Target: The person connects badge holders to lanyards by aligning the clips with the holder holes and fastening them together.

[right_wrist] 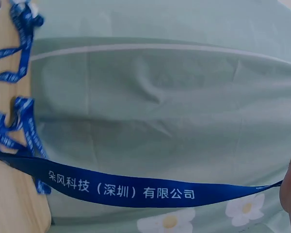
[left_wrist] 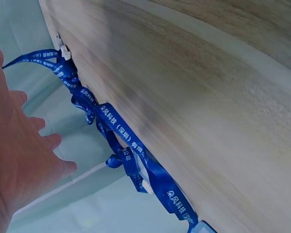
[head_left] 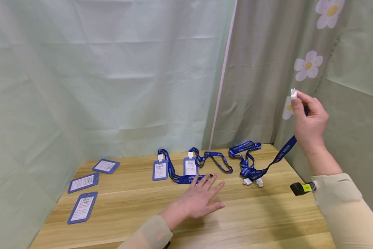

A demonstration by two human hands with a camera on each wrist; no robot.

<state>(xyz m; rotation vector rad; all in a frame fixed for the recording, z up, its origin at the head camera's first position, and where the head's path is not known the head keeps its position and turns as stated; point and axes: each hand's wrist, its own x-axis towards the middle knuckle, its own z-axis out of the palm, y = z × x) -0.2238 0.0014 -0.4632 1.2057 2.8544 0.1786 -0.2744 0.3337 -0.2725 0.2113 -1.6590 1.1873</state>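
High at the right of the head view, my right hand pinches the white clip of a blue lanyard. Its strap runs down to a heap of blue lanyards on the table; in the right wrist view the strap stretches across, white lettering showing. Two white clips lie at the heap's front. My left hand, fingers spread and holding nothing, hovers over the table before two blue card holders, a left one and a right one, both on lanyards.
Three blue card holders without lanyards lie at the table's left: a back one, a middle one and a front one. Pale green curtains enclose the wooden table behind and at both sides.
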